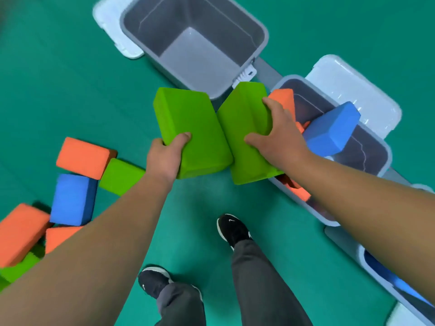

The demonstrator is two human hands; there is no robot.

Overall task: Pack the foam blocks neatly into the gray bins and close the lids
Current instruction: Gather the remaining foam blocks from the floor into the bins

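Observation:
My left hand (166,156) grips a green foam block (188,123) and my right hand (277,135) grips a second green foam block (244,118). The two blocks touch side by side, held above the green floor. Beyond them stands an empty gray bin (261,36). To the right, a second gray bin (386,156) holds orange blocks (283,97) and a tilted blue block (329,130) sticking up over its rim. A third bin (367,262) at the lower right shows blue inside.
Loose orange (83,156), blue (73,198) and green (120,176) blocks lie in a pile on the floor at the left. White lids (106,22) (353,90) hang open behind the two upper bins. My two feet in black shoes (233,229) stand on the floor below.

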